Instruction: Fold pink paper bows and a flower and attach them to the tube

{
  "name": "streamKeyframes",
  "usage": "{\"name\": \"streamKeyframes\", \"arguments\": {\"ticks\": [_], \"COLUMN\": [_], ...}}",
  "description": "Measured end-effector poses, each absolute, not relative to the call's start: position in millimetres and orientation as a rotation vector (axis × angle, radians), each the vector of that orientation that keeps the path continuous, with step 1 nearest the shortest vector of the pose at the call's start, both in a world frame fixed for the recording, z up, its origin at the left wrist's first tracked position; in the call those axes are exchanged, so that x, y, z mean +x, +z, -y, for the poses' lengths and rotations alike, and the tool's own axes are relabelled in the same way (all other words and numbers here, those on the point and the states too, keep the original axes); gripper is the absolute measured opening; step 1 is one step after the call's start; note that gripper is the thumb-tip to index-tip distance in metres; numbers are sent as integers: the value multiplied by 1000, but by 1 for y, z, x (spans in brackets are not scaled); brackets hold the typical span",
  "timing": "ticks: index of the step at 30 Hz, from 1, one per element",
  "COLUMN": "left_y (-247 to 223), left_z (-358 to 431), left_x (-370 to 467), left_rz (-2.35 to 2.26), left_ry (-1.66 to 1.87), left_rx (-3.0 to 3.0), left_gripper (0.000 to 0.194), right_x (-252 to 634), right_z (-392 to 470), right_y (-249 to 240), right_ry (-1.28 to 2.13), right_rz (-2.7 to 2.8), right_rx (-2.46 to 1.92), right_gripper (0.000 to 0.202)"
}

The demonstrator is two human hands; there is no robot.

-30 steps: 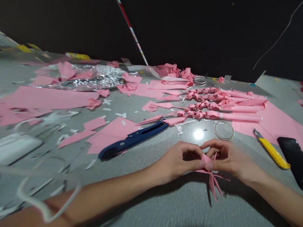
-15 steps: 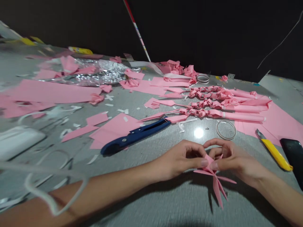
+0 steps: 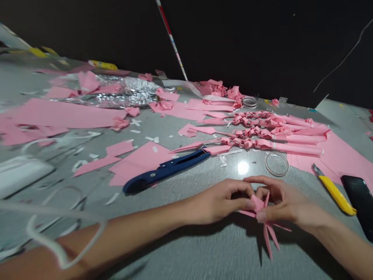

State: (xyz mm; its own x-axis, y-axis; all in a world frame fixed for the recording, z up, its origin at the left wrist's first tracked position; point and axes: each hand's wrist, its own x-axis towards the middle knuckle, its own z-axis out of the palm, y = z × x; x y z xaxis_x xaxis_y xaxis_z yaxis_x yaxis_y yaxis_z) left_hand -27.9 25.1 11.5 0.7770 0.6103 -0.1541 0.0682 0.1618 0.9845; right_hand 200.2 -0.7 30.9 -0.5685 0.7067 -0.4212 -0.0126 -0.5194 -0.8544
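Observation:
Between my hands is a folded pink paper flower [image 3: 257, 203] with several pointed petals, held just above the grey table. My left hand [image 3: 223, 202] pinches its left side between thumb and fingers. From the right, my right hand [image 3: 279, 202] grips the flower's middle, the thumb pressed on the front and the index finger arched over toward my left hand. Narrow petals hang down and to the right below the right thumb. Part of the flower is hidden behind the fingers.
Blue scissors [image 3: 166, 170] lie left of my hands. A tape roll [image 3: 276, 164], a yellow cutter [image 3: 338, 194] and a black phone [image 3: 358, 202] lie to the right. Pink paper chains [image 3: 250, 132] stretch across behind. A white cable [image 3: 61, 241] loops in front of my left forearm.
My right thumb has shifted slightly down and left on the flower, and the petals have turned a little. The camera view has tilted slightly. Both hands keep their grip.

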Motion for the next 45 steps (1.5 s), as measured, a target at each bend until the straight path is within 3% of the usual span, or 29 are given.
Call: {"name": "streamKeyframes", "arguments": {"ticks": [6, 11, 17, 25, 36, 45], "left_y": [11, 6, 14, 24, 17, 21], "left_z": [-24, -21, -15, -10, -6, -12], "left_x": [-28, -25, -19, -20, -22, -23], "left_rz": [-587, -694, -807, -898, -875, -927], "left_ry": [418, 509, 586, 568, 722, 680], "left_rx": [1374, 1306, 1370, 1515, 1705, 1595], "left_gripper": [28, 31, 22, 21, 17, 14], "right_x": [200, 198, 196, 197, 194, 199], "right_z": [1, -1, -1, 3, 4, -2], "right_y": [34, 41, 40, 37, 37, 42], "right_ry": [2169, 1984, 1917, 1677, 1628, 1801], "right_rz": [1154, 1298, 1335, 1638, 1630, 1492], "right_rx": [-1092, -1173, -1233, -1330, -1337, -1289], "right_gripper": [76, 56, 50, 16, 24, 29]}}
